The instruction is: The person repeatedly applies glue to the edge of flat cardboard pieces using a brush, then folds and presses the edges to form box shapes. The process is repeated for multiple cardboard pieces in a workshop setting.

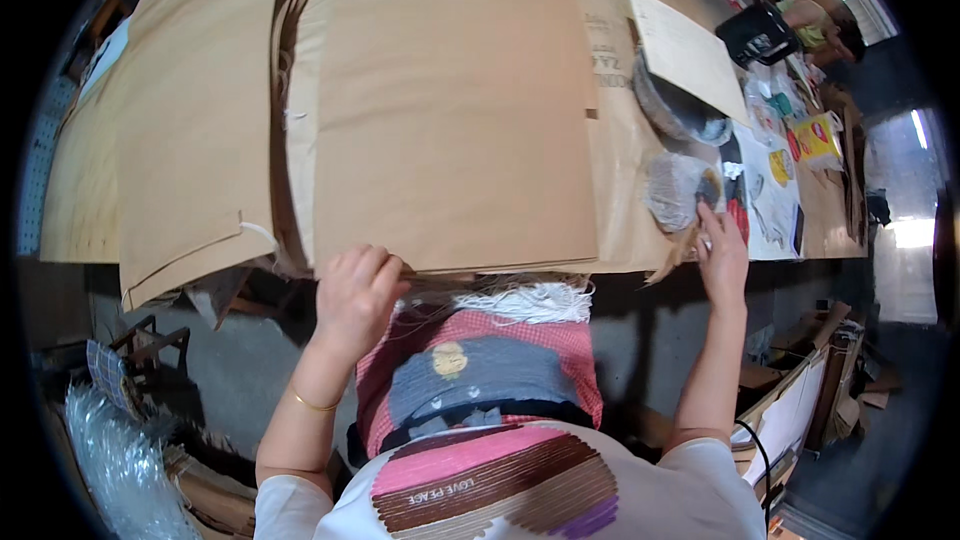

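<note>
A stack of large brown kraft paper sheets or bags point(455, 110) lies flat in front of me. At its near left corner my left hand point(358, 300) is closed, with the fingers curled over the paper's edge. My right hand point(722, 250) reaches to the table's right part, fingers bent together beside a bowl-like thing in clear plastic point(675, 190) with a dark round patch. What those fingers pinch, if anything, is too small to tell. A torn brown paper strip point(672, 256) hangs by them over the edge. White strings point(540, 302) lie in a bundle over my lap.
A second brown paper stack point(200, 130) lies left, its near end overhanging the table. A pale board point(685, 50) rests over a plastic-lined basin point(665, 105). Beyond are a black container point(757, 35) and a yellow packet point(818, 140). Cardboard point(830, 380) stands below right.
</note>
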`<state>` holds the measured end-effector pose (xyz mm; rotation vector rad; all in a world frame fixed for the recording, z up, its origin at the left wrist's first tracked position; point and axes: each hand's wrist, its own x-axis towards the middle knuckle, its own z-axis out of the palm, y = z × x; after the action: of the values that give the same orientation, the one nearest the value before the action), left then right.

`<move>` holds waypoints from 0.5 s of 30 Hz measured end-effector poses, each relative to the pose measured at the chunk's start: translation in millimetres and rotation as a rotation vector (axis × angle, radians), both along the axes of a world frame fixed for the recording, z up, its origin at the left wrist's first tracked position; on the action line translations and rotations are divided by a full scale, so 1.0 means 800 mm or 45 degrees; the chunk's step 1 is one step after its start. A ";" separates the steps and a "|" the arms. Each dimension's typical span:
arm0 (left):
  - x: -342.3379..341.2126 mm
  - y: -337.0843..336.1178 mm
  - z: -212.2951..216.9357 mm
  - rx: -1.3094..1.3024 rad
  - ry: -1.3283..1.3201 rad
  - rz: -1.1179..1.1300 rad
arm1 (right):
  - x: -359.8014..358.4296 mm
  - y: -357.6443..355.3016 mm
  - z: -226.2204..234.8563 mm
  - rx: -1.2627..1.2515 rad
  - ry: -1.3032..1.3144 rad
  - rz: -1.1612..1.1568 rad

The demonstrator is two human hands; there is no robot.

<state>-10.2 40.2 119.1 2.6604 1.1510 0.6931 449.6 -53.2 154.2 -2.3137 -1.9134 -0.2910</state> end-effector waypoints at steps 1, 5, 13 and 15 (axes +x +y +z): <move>0.015 0.002 -0.003 -0.060 0.077 -0.074 | 0.004 -0.002 -0.004 0.098 -0.016 0.105; 0.032 0.015 -0.011 -0.229 0.158 -0.040 | -0.016 0.012 0.000 -0.042 -0.050 0.051; 0.037 0.017 0.002 -0.254 0.082 0.073 | 0.052 0.098 0.045 0.829 0.902 -0.212; 0.039 0.011 -0.003 -0.166 0.098 0.144 | 0.073 0.150 0.046 0.634 0.858 -0.374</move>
<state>20.8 48.7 116.6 2.5498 1.3272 0.5179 507.8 66.6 190.8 -1.9864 -1.0447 0.0033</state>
